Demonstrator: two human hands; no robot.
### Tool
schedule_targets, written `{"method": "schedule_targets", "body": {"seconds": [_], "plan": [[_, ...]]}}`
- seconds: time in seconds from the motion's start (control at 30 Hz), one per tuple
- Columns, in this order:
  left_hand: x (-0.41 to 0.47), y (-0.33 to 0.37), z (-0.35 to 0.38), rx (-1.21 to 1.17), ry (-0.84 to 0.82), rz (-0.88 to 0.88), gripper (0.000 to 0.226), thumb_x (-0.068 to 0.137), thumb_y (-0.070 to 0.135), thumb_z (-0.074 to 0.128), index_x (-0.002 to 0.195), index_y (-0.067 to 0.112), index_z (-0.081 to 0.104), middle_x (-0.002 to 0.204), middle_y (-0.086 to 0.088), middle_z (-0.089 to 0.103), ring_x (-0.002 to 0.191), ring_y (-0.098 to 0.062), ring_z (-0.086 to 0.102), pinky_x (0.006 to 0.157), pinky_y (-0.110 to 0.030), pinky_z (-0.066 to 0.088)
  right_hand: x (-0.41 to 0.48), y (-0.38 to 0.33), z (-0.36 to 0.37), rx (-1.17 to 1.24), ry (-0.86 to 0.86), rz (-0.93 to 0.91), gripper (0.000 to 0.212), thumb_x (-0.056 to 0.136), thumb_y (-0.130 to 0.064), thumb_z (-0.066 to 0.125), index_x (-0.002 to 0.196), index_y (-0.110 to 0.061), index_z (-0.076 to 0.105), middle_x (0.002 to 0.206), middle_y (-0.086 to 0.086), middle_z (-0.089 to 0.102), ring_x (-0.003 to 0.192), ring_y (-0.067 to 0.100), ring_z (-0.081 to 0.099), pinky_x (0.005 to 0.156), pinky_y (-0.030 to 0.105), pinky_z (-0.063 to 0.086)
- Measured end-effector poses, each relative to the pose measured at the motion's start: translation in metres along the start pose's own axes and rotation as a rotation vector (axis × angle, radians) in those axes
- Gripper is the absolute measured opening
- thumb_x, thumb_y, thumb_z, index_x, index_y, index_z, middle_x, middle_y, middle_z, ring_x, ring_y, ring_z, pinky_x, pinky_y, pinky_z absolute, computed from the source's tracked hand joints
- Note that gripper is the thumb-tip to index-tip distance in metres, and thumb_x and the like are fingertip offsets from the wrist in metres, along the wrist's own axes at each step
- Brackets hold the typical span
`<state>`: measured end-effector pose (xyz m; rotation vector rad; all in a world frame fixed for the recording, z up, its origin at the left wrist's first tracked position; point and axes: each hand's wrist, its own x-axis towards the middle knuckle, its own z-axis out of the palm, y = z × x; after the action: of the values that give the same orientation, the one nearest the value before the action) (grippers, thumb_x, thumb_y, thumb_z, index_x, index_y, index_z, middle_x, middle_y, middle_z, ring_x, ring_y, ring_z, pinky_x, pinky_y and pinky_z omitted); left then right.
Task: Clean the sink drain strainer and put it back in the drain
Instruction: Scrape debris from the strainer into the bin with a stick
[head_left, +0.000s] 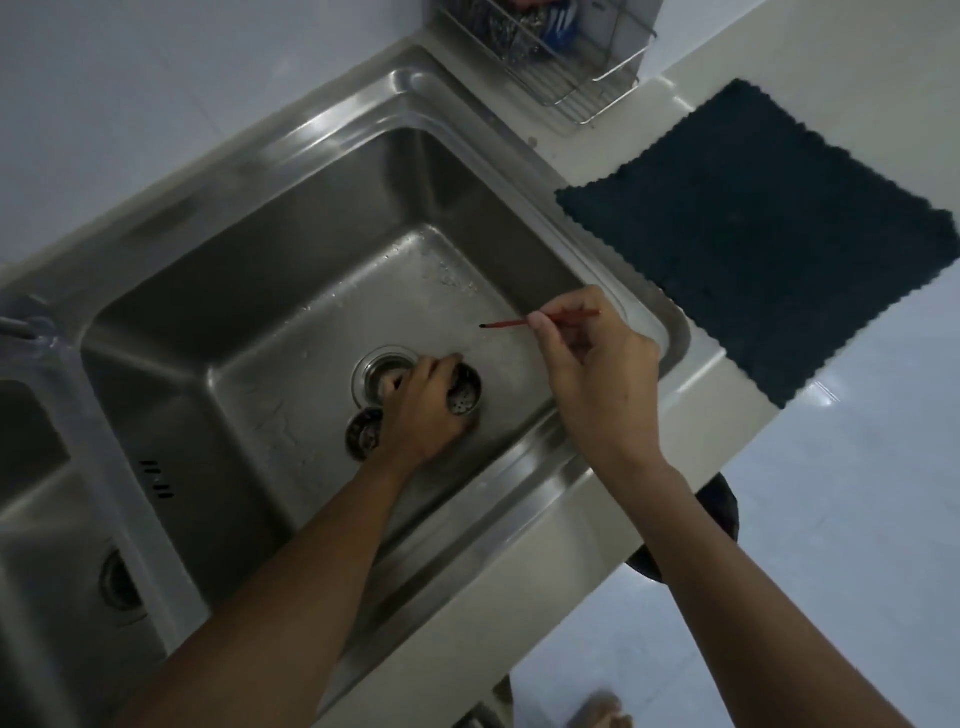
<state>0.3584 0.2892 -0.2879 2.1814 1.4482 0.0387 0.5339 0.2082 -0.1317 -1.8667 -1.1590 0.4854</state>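
My left hand (423, 405) is down in the steel sink (260, 291), beside the open drain (379, 376). It grips a perforated metal strainer basket (464, 397), whose holed bottom shows to the right of the fingers. A second round metal strainer piece (363, 434) lies on the sink floor just left of that hand. My right hand (592, 358) hovers above the sink's right side and pinches a thin red stick (506, 323) with a dark tip pointing left.
A dark blue cloth (769, 234) lies on the counter right of the sink. A wire rack (561, 57) with scrubbers stands at the back corner. A second basin with its own drain (117, 579) is at the left. The counter's front edge (649, 452) runs under my right forearm.
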Motion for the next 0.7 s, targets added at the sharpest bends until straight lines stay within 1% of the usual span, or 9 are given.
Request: {"method": "schedule_targets", "body": {"seconds": [0.07, 0.13, 0.23, 0.3, 0.37, 0.43, 0.5, 0.6, 0.7], "plan": [[-0.005, 0.005, -0.013, -0.085, 0.037, 0.014, 0.081, 0.077, 0.036, 0.083, 0.150, 0.020, 0.050, 0.137, -0.009, 0.053, 0.124, -0.034, 0.057, 0.110, -0.052, 0.039, -0.002, 0.003, -0.011, 0.031, 0.033, -0.003, 0.013, 0.100, -0.027, 0.068, 0.106, -0.016, 0.071, 0.095, -0.007, 0.070, 0.085, 0.009, 0.069, 0.079, 0.032, 0.061], [-0.013, 0.015, -0.031, -0.160, 0.105, 0.033, 0.079, 0.075, 0.031, 0.086, 0.146, 0.018, 0.054, 0.130, -0.010, 0.052, 0.116, -0.035, 0.061, 0.104, -0.048, 0.048, -0.006, 0.003, -0.024, 0.055, 0.071, -0.016, 0.011, 0.099, -0.027, 0.069, 0.103, -0.017, 0.071, 0.092, -0.011, 0.069, 0.083, 0.007, 0.068, 0.076, 0.028, 0.060], [-0.030, 0.041, -0.062, -0.168, 0.180, 0.079, 0.078, 0.075, 0.035, 0.085, 0.145, 0.025, 0.054, 0.129, -0.004, 0.050, 0.110, -0.034, 0.064, 0.096, -0.044, 0.055, -0.016, -0.006, -0.048, 0.087, 0.127, -0.055, 0.009, 0.099, -0.027, 0.069, 0.100, -0.019, 0.070, 0.085, -0.017, 0.066, 0.081, 0.004, 0.066, 0.071, 0.018, 0.055], [-0.043, 0.063, -0.081, -0.157, 0.229, 0.124, 0.082, 0.076, 0.041, 0.085, 0.149, 0.029, 0.049, 0.131, -0.001, 0.051, 0.111, -0.033, 0.064, 0.096, -0.047, 0.055, -0.025, -0.014, -0.069, 0.128, 0.144, -0.071, 0.009, 0.098, -0.027, 0.069, 0.101, -0.018, 0.069, 0.085, -0.012, 0.069, 0.078, 0.005, 0.067, 0.068, 0.017, 0.055], [-0.057, 0.091, -0.097, -0.202, 0.273, 0.178, 0.091, 0.076, 0.044, 0.086, 0.153, 0.031, 0.041, 0.138, 0.002, 0.052, 0.120, -0.025, 0.061, 0.100, -0.042, 0.052, -0.035, -0.020, -0.094, 0.131, 0.158, -0.093, 0.012, 0.098, -0.028, 0.069, 0.104, -0.017, 0.068, 0.087, -0.008, 0.072, 0.077, 0.007, 0.068, 0.066, 0.023, 0.057], [-0.073, 0.127, -0.112, -0.268, 0.296, 0.224, 0.099, 0.073, 0.048, 0.088, 0.155, 0.035, 0.035, 0.148, 0.007, 0.050, 0.130, -0.009, 0.052, 0.103, -0.030, 0.046, -0.046, -0.023, -0.125, 0.124, 0.184, -0.103, 0.014, 0.098, -0.029, 0.070, 0.105, -0.018, 0.067, 0.089, -0.007, 0.072, 0.078, 0.008, 0.068, 0.066, 0.025, 0.058], [-0.090, 0.169, -0.119, -0.325, 0.298, 0.249, 0.104, 0.068, 0.057, 0.089, 0.153, 0.039, 0.033, 0.146, 0.011, 0.053, 0.127, 0.001, 0.051, 0.101, -0.023, 0.046, -0.058, -0.021, -0.159, 0.138, 0.223, -0.094, 0.014, 0.098, -0.031, 0.069, 0.106, -0.019, 0.067, 0.090, -0.008, 0.072, 0.080, 0.009, 0.069, 0.068, 0.026, 0.058], [-0.115, 0.234, -0.105, -0.357, 0.243, 0.322, 0.106, 0.063, 0.062, 0.089, 0.150, 0.045, 0.031, 0.130, 0.016, 0.060, 0.118, -0.006, 0.062, 0.095, -0.035, 0.057, -0.075, -0.007, -0.208, 0.155, 0.309, -0.066, 0.010, 0.098, -0.030, 0.070, 0.103, -0.021, 0.066, 0.088, -0.011, 0.071, 0.079, 0.006, 0.068, 0.068, 0.017, 0.053], [-0.135, 0.293, -0.066, -0.329, 0.144, 0.418, 0.109, 0.063, 0.059, 0.089, 0.151, 0.046, 0.027, 0.129, 0.020, 0.058, 0.119, -0.010, 0.061, 0.097, -0.041, 0.057, -0.093, 0.022, -0.252, 0.137, 0.390, -0.012, 0.011, 0.097, -0.028, 0.071, 0.103, -0.020, 0.068, 0.088, -0.016, 0.067, 0.077, -0.003, 0.065, 0.069, 0.007, 0.048]]}}
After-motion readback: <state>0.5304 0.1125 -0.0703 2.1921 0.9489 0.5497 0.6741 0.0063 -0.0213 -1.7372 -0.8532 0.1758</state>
